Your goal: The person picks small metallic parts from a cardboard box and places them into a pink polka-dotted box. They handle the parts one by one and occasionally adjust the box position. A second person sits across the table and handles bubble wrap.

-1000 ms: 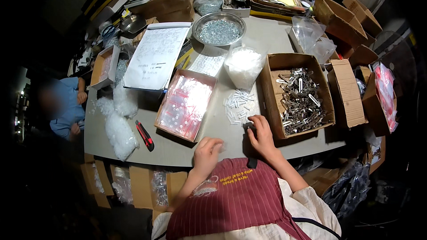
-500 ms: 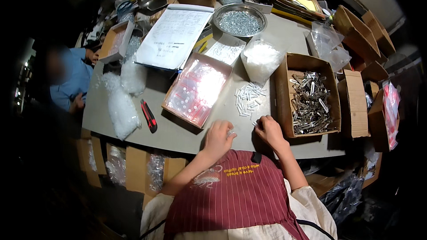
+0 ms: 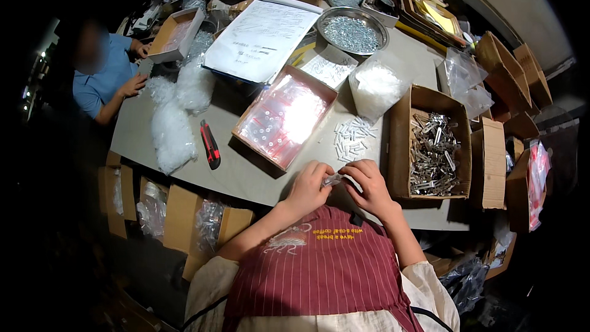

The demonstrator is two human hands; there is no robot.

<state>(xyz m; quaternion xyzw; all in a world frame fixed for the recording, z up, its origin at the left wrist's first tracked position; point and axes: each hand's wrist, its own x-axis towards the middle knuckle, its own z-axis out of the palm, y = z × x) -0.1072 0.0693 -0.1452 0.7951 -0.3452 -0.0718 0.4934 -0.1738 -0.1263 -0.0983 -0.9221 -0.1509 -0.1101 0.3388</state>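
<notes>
My left hand [image 3: 310, 187] is closed on a small clear plastic bag [image 3: 332, 180], held just above the table's near edge. The fingers of my right hand [image 3: 370, 190] are pinched together against the bag's right end; what they hold there is hidden. Just beyond my hands lies a loose pile of small white tubes [image 3: 351, 140]. To its left, an open cardboard box [image 3: 260, 155] holds flat clear bags with red edges and small round pieces. Behind the pile stands a clear bag of white pieces [image 3: 377, 89].
At right, a cardboard box [image 3: 399, 144] holds metal clips. A red-and-black utility knife [image 3: 210, 145] lies left, beside bags of white pieces [image 3: 173, 147]. Farther back are a clipboard with papers [image 3: 258, 37] and a metal bowl [image 3: 386, 40] of small parts. A person in blue [image 3: 98, 89] is at far left.
My right hand has come left from beside the tubes to meet my left hand at the small bag. The view has shifted slightly. The person at left has moved a hand onto the table edge.
</notes>
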